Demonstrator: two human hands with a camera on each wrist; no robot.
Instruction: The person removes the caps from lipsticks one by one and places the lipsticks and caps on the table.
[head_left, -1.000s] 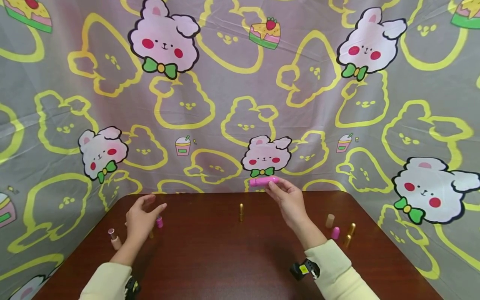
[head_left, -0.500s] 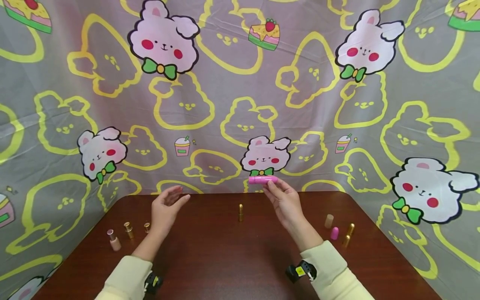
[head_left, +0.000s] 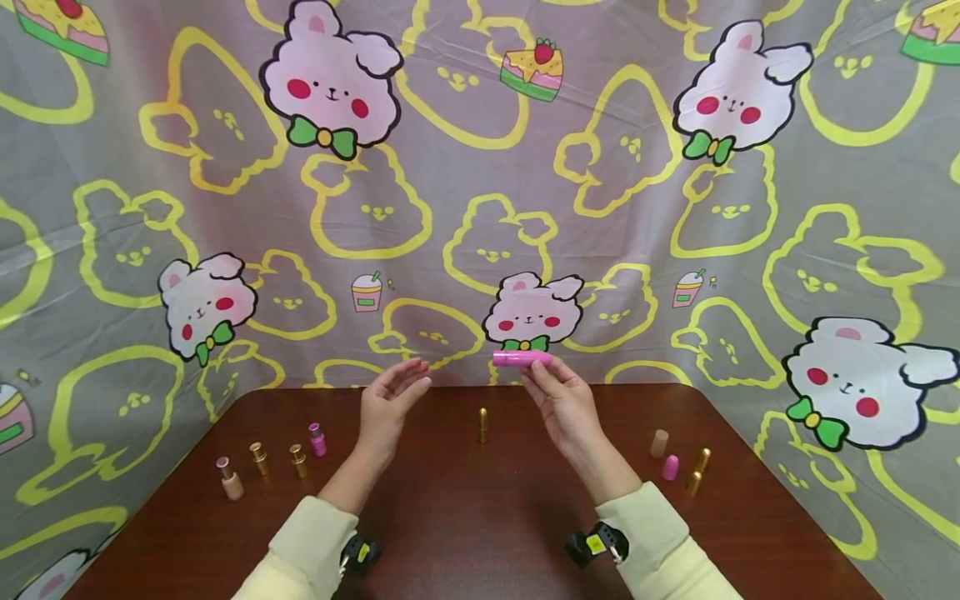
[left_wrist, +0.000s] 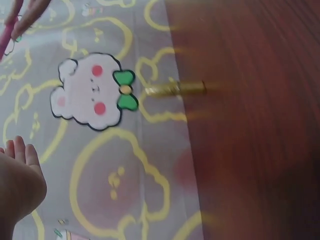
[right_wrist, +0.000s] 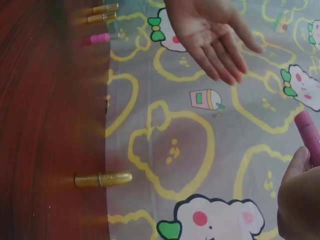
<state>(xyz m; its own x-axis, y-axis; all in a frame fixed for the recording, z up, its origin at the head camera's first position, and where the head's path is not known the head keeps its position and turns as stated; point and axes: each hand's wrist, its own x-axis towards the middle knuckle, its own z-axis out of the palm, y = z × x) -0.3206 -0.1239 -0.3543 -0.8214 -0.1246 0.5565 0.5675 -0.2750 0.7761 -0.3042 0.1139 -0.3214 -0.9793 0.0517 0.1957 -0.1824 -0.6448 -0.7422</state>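
My right hand [head_left: 566, 408] pinches a pink lipstick tube [head_left: 520, 358] between thumb and fingers, raised above the table's far edge and lying level. In the right wrist view that pink tube [right_wrist: 306, 131] sticks out past the thumb. My left hand [head_left: 390, 408] is held up to the left of it, fingers extended, thumb apart, touching nothing. Its palm side shows in the right wrist view, where the left hand [right_wrist: 212, 37] is bare. Below and between the hands a gold lipstick [head_left: 482, 425] stands upright, its rounded top on.
At the left stand several uncapped lipsticks: a beige one [head_left: 231, 480], two gold ones [head_left: 259, 458] and a magenta one [head_left: 318, 440]. At the right are loose caps: beige [head_left: 659, 443], pink [head_left: 671, 467] and two gold [head_left: 696, 481]. A patterned cloth [head_left: 420, 192] hangs behind the brown table [head_left: 480, 517].
My left hand has moved right from beside the uncapped lipsticks toward the pink tube, uncovering the magenta and gold ones. The right hand has stayed nearly still with the tube.
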